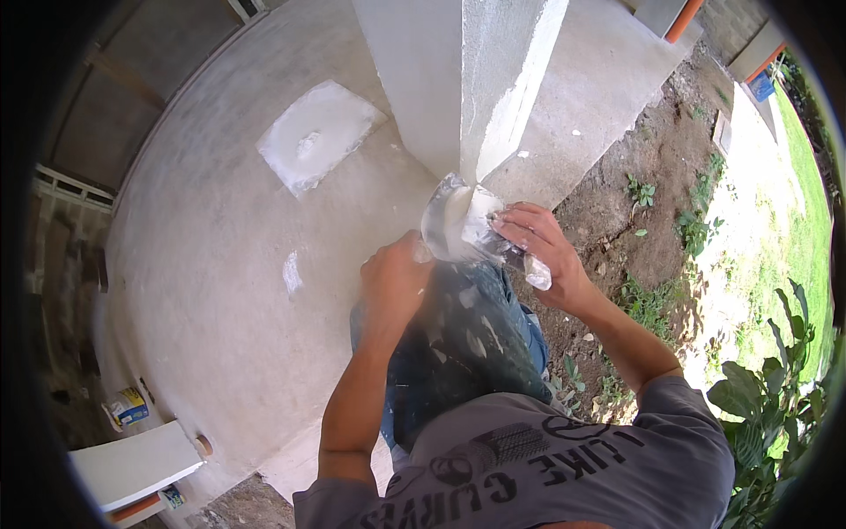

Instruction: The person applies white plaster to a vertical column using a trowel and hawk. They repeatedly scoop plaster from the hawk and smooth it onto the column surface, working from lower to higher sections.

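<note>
My right hand [542, 242] is closed around a putty knife [480, 225] thickly smeared with white paste; its pale handle end sticks out below the fingers. My left hand [393, 278] is curled, its fingertips at the near-left edge of a wide, curved grey scraper blade [435, 220]. That blade also carries white paste and overlaps the putty knife, so where they meet is hidden. Both tools are above my paint-spotted dark trousers [463, 331], just in front of the foot of a square pillar [419, 84]. Rough white coating covers the pillar's right face.
White paste lies heaped on a pale square board [322, 132] on the concrete floor [216, 229]. Bare soil [608, 238] with weeds borders the floor's right edge. A blue-and-yellow bucket [129, 406] stands at lower left, and a leafy plant [767, 397] at lower right.
</note>
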The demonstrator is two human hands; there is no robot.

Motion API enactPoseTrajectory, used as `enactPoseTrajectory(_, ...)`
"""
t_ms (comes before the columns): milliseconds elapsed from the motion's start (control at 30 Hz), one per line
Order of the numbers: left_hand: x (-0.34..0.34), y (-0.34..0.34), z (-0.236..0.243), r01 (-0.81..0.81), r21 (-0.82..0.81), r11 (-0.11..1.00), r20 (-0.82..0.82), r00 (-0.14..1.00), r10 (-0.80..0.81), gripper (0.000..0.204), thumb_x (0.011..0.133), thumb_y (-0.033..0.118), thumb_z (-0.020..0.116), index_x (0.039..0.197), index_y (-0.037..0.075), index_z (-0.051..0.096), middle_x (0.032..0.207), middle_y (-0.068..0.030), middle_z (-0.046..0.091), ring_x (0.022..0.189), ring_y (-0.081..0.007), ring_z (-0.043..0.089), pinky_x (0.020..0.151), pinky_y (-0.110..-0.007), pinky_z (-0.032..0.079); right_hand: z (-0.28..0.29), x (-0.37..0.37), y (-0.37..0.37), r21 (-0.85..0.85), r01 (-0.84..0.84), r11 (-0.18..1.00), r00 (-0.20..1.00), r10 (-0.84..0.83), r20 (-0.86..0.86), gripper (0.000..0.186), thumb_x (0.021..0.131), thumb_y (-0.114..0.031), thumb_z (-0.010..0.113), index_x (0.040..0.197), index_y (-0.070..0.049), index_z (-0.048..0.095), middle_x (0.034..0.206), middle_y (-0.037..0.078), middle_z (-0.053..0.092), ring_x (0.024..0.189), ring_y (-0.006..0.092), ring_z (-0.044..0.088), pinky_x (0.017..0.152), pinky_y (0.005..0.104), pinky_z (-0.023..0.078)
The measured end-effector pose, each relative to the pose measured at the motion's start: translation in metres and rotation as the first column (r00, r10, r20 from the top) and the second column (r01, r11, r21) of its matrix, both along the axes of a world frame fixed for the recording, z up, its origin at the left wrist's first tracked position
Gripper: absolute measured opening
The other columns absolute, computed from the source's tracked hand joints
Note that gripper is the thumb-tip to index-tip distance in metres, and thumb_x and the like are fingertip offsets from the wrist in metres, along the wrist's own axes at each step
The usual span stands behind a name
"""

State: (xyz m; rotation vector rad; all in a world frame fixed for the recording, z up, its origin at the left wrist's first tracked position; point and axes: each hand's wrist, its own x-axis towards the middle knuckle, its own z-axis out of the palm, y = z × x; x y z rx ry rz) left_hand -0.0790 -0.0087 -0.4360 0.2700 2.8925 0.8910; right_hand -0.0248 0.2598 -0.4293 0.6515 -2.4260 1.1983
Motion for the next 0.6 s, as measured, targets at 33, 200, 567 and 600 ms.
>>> enactPoseTrajectory(33,-0.003,0.002,0.0,0.027,-0.011,1.0,-0.002,1.0,-0.027,0.03,0.093,0.032,0.083,0.105,0.006,0.075,0.093,-0.0222,0.078,0.094,-0.0487,0.073,0.081,-0.053,0.056,-0.011,0.003,0.001,0.079,-0.017,0.997,1.0,0.019,-0.024,0.062,0.092,0.01,0.07,0.151,-0.009,0.067,0.151,0.017,0.064,0.143,0.0425,0.056,0.121,0.0504,0.047)
enactPoseTrajectory(200,-0.006,-0.004,0.003,0.023,-0.06,0.998,0.025,0.999,-0.022,0.031,0.093,0.031,0.083,0.106,0.004,0.074,0.092,-0.0213,0.077,0.089,-0.0463,0.073,0.079,-0.05,0.056,-0.086,-0.009,0.032,0.126,0.066,0.99,0.996,-0.072,0.046,0.069,0.086,0.01,0.071,0.152,-0.009,0.067,0.153,0.019,0.062,0.145,0.0454,0.054,0.124,0.0531,0.046)
enactPoseTrajectory(567,0.028,-0.052,-0.003,-0.286,-0.041,0.957,0.372,0.885,0.28,0.03,0.095,0.026,0.08,0.117,0.005,0.076,0.101,-0.0212,0.08,0.1,-0.044,0.076,0.092,-0.052,0.058,-0.343,-0.211,0.111,-0.483,0.873,0.074,0.455,0.233,0.859,0.039,0.098,-0.005,0.07,0.134,0.005,0.057,0.12,0.019,0.064,0.106,0.0357,0.07,0.086,0.0601,0.062)
enactPoseTrajectory(600,0.037,-0.057,-0.01,-0.29,-0.068,0.955,0.34,0.893,0.296,0.028,0.094,0.023,0.081,0.114,0.003,0.076,0.096,-0.0208,0.079,0.091,-0.0398,0.074,0.087,-0.048,0.057,-0.35,-0.224,0.11,-0.473,0.878,0.067,0.443,0.254,0.86,0.044,0.098,-0.005,0.07,0.138,0.005,0.054,0.126,0.02,0.062,0.109,0.0371,0.07,0.088,0.0635,0.062)
